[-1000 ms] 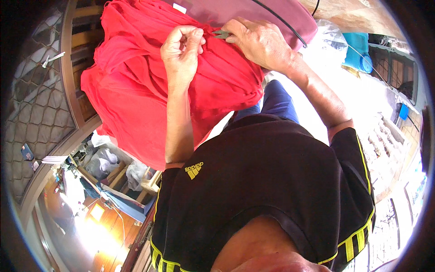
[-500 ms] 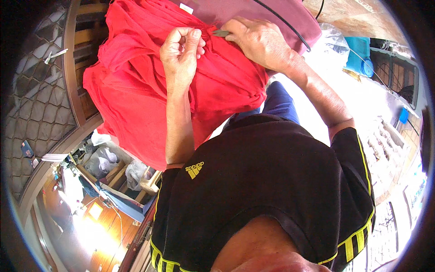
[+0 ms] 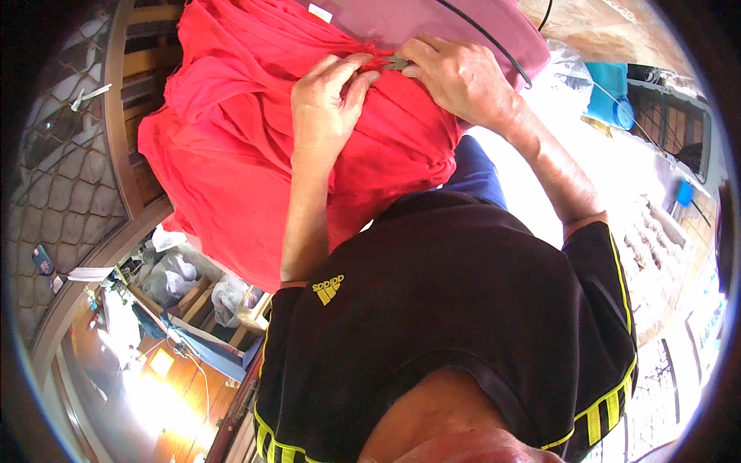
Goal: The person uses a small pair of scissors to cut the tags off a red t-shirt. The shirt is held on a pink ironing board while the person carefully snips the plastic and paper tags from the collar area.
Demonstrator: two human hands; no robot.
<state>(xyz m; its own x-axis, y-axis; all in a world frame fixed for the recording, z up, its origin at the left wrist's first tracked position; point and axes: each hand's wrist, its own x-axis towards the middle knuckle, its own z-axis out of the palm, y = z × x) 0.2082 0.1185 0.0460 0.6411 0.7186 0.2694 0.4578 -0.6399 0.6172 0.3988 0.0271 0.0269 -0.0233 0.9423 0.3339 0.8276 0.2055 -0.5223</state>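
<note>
The room is strongly lit: a net-patterned panel (image 3: 65, 193) in a brown frame (image 3: 117, 131) stands along the left of the frame, a wooden floor (image 3: 189, 401) shines at lower left, and a blue container (image 3: 606, 96) is at upper right. At top centre lies a mauve surface (image 3: 502, 31), with a black cable (image 3: 490, 44) running over it.

The red cloth (image 3: 231, 177), heaped in folds, fills the upper left to upper centre. The right hand (image 3: 467, 81) has its fingers closed around a small metal tool (image 3: 395, 63), whose tips point left at the frayed part of the cloth. The left hand (image 3: 328, 100) is just beside these tips, thumb and forefinger brought near each other with a narrow gap; whether a thread or fold is between them, I cannot tell.

For good handling, I think the cloth near the tips should be kept lightly stretched, and the points turned away from the left fingertips and from the folds beneath. The cloth's right edge ends near the right wrist, above the blue trousers (image 3: 475, 174). The cable is close beyond that wrist, so small movements seem safer there; toward the lower right the arm appears to have more room.
</note>
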